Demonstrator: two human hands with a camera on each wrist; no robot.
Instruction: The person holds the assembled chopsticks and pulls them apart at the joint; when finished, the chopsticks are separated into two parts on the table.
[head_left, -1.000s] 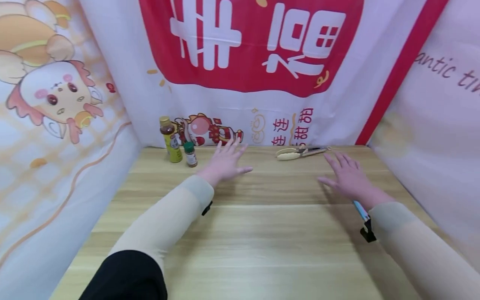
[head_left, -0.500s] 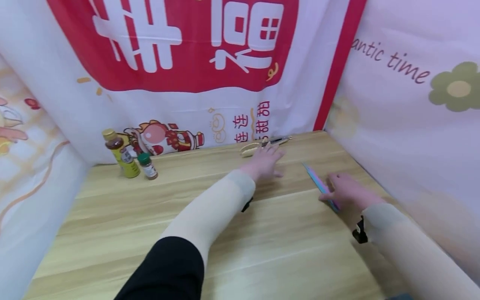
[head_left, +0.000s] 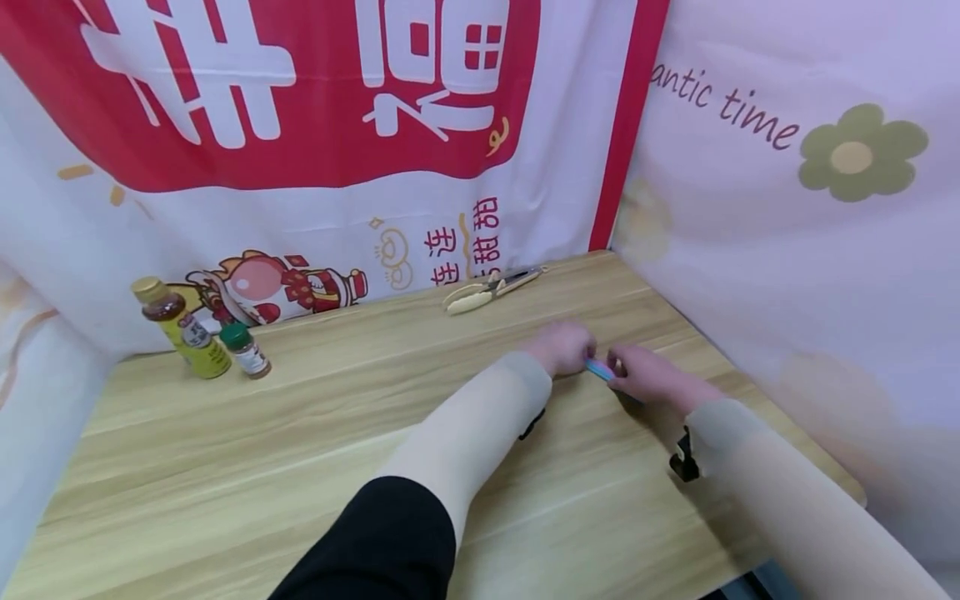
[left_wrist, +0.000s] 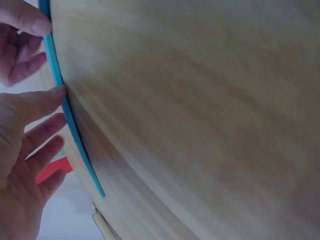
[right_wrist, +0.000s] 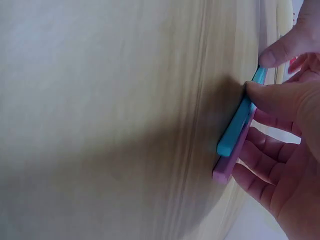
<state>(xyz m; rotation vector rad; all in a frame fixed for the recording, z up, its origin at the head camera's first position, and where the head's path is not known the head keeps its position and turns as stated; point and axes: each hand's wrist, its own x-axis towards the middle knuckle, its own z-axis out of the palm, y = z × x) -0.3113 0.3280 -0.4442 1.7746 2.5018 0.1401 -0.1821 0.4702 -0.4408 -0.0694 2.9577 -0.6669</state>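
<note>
Two chopsticks, one teal (right_wrist: 233,129) and one pink (right_wrist: 223,170), lie side by side low over the table's right half. My right hand (head_left: 651,373) pinches them near their thick ends, thumb on the teal one. Close by on the left, my left hand (head_left: 561,346) pinches them farther along, its thumb (left_wrist: 47,100) against the teal chopstick. The thin teal tip extends past the left fingers in the left wrist view. In the head view only a short piece (head_left: 600,369) of the chopsticks shows between the hands.
A pair of tongs (head_left: 487,292) lies at the table's back edge. At the back left stand a yellow bottle (head_left: 191,337) and a small green-capped jar (head_left: 247,352). Printed cloth walls (head_left: 750,275) border the wooden table (head_left: 285,450) behind and at the sides.
The head view has turned right. My right hand has come down onto the chopsticks and gripped them; my left hand has moved right from near the bottles and now grips them too.
</note>
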